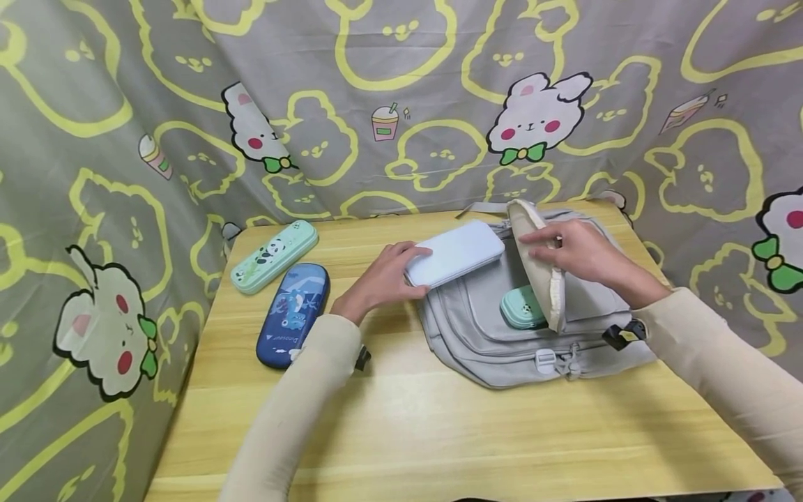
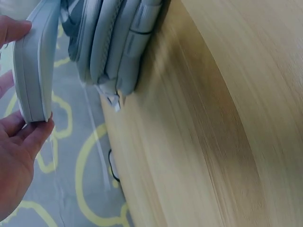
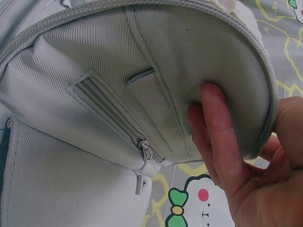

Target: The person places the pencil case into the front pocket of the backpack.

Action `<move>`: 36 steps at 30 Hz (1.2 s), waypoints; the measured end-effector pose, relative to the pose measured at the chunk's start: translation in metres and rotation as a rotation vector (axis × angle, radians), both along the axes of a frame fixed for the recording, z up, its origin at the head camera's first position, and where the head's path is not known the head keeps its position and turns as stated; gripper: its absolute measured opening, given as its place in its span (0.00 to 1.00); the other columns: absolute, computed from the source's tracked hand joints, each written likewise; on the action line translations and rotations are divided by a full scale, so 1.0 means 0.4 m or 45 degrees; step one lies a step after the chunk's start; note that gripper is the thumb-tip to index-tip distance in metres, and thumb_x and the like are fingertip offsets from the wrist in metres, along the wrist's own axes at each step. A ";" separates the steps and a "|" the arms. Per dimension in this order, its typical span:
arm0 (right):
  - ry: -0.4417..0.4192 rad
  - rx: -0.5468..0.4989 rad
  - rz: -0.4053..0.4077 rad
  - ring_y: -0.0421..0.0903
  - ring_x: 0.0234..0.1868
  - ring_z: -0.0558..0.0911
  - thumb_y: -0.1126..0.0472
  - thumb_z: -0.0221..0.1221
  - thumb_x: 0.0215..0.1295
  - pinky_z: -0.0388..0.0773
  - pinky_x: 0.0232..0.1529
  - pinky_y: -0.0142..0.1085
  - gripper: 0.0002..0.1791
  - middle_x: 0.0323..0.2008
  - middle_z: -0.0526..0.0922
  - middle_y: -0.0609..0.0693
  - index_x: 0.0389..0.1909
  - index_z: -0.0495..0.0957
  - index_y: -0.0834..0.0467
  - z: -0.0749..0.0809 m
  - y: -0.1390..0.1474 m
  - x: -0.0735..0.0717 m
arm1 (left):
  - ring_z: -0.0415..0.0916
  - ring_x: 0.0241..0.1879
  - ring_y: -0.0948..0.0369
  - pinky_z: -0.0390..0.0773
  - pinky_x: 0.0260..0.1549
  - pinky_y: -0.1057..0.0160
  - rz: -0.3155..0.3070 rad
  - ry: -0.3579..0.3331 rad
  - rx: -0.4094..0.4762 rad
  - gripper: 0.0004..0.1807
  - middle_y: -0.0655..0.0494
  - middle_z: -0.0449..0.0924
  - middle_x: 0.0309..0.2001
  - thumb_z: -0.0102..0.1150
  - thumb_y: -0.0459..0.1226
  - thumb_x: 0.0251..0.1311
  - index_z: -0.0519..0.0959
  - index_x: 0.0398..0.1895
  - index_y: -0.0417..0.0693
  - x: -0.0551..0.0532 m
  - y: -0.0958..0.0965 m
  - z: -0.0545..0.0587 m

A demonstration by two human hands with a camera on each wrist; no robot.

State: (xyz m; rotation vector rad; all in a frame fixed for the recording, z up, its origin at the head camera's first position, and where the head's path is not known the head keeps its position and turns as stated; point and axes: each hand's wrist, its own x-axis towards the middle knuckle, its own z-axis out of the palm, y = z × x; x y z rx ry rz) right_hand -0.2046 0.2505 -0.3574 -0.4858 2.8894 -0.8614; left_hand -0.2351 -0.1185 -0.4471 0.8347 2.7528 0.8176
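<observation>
My left hand (image 1: 387, 280) grips one end of a pale blue-white pencil case (image 1: 456, 252), thumb on top. The case is tilted over the left side of a grey backpack (image 1: 473, 307) lying on the table. In the left wrist view, the fingers hold the edges of the case (image 2: 35, 71). My right hand (image 1: 580, 252) pinches the backpack's front flap (image 1: 533, 272) and holds it raised. The right wrist view has two fingertips pressed on the flap's lining (image 3: 170, 52), thumb behind its zipped edge. Beneath the flap, a mint green case (image 1: 521, 307) shows in part, its other end hidden.
A mint pencil case with a panda (image 1: 274, 256) and a dark blue dinosaur pencil case (image 1: 293, 314) lie on the left of the wooden table (image 1: 401, 432). Patterned grey curtains (image 1: 401, 70) hang close behind and along both sides. A zipped inner pocket (image 3: 113, 113) shows inside the flap.
</observation>
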 end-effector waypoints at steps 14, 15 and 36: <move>-0.001 -0.010 -0.016 0.43 0.25 0.66 0.58 0.67 0.77 0.67 0.29 0.38 0.18 0.59 0.88 0.63 0.62 0.88 0.58 0.004 0.004 0.000 | 0.58 0.82 0.47 0.69 0.77 0.45 -0.111 0.008 -0.039 0.40 0.46 0.61 0.84 0.73 0.51 0.66 0.71 0.80 0.61 -0.003 0.082 -0.010; 0.009 -0.006 -0.008 0.43 0.26 0.67 0.58 0.68 0.77 0.67 0.29 0.38 0.18 0.59 0.88 0.63 0.62 0.88 0.58 0.003 0.005 0.000 | 0.59 0.82 0.47 0.69 0.77 0.46 -0.115 0.010 -0.038 0.39 0.47 0.61 0.84 0.73 0.51 0.66 0.71 0.80 0.61 -0.003 0.088 -0.011; 0.041 -0.023 0.019 0.47 0.40 0.77 0.58 0.68 0.76 0.70 0.36 0.33 0.17 0.62 0.88 0.63 0.61 0.89 0.57 -0.003 0.016 0.002 | 0.54 0.85 0.48 0.65 0.80 0.41 -0.169 0.015 -0.092 0.38 0.49 0.58 0.86 0.74 0.52 0.67 0.73 0.79 0.64 -0.016 0.183 -0.033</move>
